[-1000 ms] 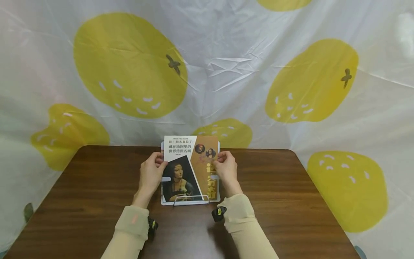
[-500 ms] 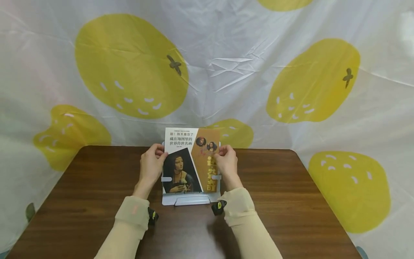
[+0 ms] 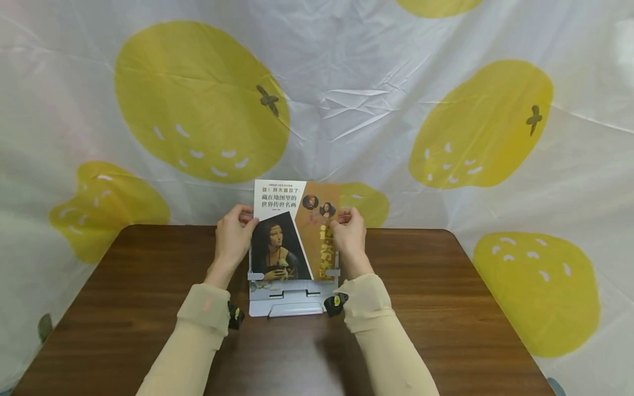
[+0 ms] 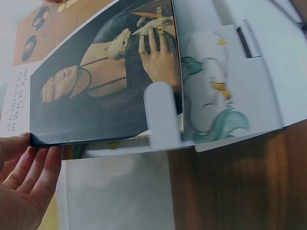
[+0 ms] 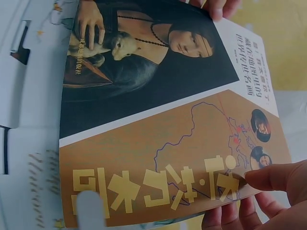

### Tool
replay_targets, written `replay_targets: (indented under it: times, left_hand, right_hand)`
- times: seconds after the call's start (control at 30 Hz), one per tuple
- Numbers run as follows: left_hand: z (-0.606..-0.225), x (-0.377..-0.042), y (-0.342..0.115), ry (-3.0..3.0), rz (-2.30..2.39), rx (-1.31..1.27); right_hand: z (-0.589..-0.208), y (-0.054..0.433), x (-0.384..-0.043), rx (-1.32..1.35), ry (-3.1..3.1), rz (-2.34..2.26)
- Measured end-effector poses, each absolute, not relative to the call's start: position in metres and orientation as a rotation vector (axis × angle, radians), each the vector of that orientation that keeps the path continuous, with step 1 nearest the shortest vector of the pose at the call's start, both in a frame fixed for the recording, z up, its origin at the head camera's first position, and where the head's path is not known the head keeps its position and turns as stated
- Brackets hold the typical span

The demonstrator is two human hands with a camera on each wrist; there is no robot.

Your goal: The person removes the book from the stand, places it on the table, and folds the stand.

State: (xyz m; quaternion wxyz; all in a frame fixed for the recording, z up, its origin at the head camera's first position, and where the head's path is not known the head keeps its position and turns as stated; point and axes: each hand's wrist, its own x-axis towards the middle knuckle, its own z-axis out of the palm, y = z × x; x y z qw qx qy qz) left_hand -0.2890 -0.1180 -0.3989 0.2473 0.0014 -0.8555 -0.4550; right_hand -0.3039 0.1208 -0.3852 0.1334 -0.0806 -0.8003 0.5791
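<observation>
A book (image 3: 297, 231) with a white-and-brown cover and a portrait of a woman holding a small animal stands face toward me, in front of a white bookstand (image 3: 260, 308). My left hand (image 3: 231, 236) pinches the book's left edge; in the left wrist view its thumb is at the edge. On the right edge my right hand (image 3: 350, 236) pinches too, thumb (image 5: 268, 177) on the cover and fingers behind. The book's bottom edge is well above the stand's front ledge (image 3: 296, 311). Pale clips, left (image 4: 162, 115) and right (image 5: 91, 211), overlap the cover's lower part.
The stand is near the far edge of a dark brown wooden table (image 3: 421, 308). Behind hangs a white cloth (image 3: 346, 137) printed with yellow fruit. A printed drawing (image 4: 220, 96) shows on the stand's back panel. Black wrist cameras sit at both cuffs.
Both hands have lifted the book upward along the stand. Its bottom edge has left the front ledge, and more of the stand's panel now shows beneath it. The stand stays put.
</observation>
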Motion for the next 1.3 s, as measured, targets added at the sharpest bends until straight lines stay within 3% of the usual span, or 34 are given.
replay_targets:
  times: [0.53, 1.3]
  left_hand:
    - [-0.361, -0.299, -0.118, -2.227, -1.308, -0.100]
    - [-0.317, -0.275, -0.138, -2.252, -1.337, -0.181]
  right_hand:
    - [-0.350, 0.123, -0.312, -0.147, -2.175, 1.732]
    - [-0.318, 0.121, -0.295, 0.026, -2.035, 1.962]
